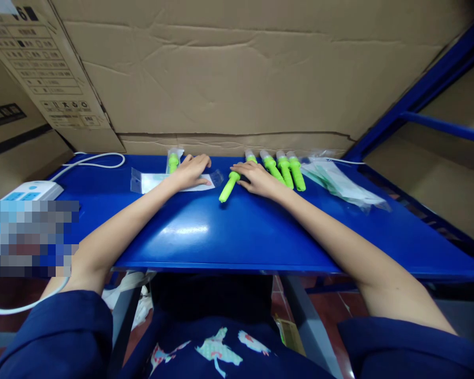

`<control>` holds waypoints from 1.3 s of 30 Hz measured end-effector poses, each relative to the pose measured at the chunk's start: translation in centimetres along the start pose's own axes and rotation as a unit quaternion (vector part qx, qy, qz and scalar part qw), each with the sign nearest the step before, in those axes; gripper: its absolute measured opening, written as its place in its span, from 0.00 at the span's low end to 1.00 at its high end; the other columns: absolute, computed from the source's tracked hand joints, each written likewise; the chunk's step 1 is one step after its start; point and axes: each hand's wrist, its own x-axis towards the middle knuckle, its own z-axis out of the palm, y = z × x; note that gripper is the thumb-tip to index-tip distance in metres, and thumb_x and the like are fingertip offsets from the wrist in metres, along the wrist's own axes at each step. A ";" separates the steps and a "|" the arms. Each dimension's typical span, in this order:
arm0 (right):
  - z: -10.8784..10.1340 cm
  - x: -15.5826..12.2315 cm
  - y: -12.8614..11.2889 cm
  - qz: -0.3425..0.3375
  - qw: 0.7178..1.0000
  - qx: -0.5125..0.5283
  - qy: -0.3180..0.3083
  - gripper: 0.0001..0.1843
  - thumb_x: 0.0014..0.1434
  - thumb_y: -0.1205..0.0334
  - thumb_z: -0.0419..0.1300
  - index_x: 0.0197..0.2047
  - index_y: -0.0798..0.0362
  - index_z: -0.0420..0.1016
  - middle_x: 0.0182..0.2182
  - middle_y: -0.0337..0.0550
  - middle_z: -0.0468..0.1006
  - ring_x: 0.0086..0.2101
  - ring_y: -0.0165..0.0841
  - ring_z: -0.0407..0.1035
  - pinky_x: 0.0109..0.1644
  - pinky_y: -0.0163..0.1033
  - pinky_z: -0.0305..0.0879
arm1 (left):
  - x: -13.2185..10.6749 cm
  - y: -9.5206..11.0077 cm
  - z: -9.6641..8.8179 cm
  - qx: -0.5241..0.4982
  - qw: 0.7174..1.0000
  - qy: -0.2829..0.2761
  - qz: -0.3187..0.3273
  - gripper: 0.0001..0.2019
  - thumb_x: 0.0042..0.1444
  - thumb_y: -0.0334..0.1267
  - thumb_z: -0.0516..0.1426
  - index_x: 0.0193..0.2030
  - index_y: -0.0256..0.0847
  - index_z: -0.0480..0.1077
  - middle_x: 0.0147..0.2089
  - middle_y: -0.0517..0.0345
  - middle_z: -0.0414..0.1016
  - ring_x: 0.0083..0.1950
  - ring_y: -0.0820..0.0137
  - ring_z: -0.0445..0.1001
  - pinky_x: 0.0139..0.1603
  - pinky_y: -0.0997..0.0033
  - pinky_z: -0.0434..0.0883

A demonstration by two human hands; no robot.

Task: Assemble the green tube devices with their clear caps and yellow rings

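My left hand lies flat, fingers stretched, on a clear plastic bag on the blue table. A bagged green tool stands just behind that hand. My right hand rests on the table with its fingers touching a bright green tool that lies loose between both hands. Several more green tools lie in a row just right of my right hand.
A pile of clear empty bags lies at the right of the table. A white power strip with its cable sits at the left. Cardboard boxes wall off the back; a blue rack frame stands right.
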 end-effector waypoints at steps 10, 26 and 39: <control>-0.5 0.0 -0.8 -0.007 1.000 -0.010 -0.021 0.27 0.69 0.50 0.58 0.64 0.58 0.75 0.52 0.60 0.80 0.55 0.54 0.70 0.62 0.58 0.64 | -0.3 1.3 -0.3 0.077 0.993 -0.086 -0.012 0.17 0.71 0.44 0.52 0.55 0.41 0.78 0.54 0.47 0.80 0.52 0.56 0.79 0.56 0.56 0.66; -0.2 -0.2 -0.3 -0.016 0.999 -0.005 -0.043 0.25 0.69 0.55 0.59 0.65 0.56 0.72 0.56 0.59 0.79 0.57 0.52 0.73 0.63 0.56 0.65 | -0.4 0.1 1.4 -0.036 0.986 -0.154 -0.053 0.27 0.74 0.46 0.45 0.77 0.46 0.55 0.77 0.51 0.56 0.78 0.58 0.58 0.75 0.56 0.58; -2.7 -0.3 -0.2 0.035 0.996 -0.070 0.040 0.26 0.70 0.54 0.53 0.65 0.61 0.68 0.57 0.64 0.77 0.57 0.56 0.70 0.60 0.56 0.62 | -0.5 0.7 1.0 0.032 0.993 -0.107 -0.046 0.23 0.73 0.44 0.47 0.69 0.48 0.69 0.68 0.52 0.73 0.61 0.58 0.79 0.62 0.61 0.71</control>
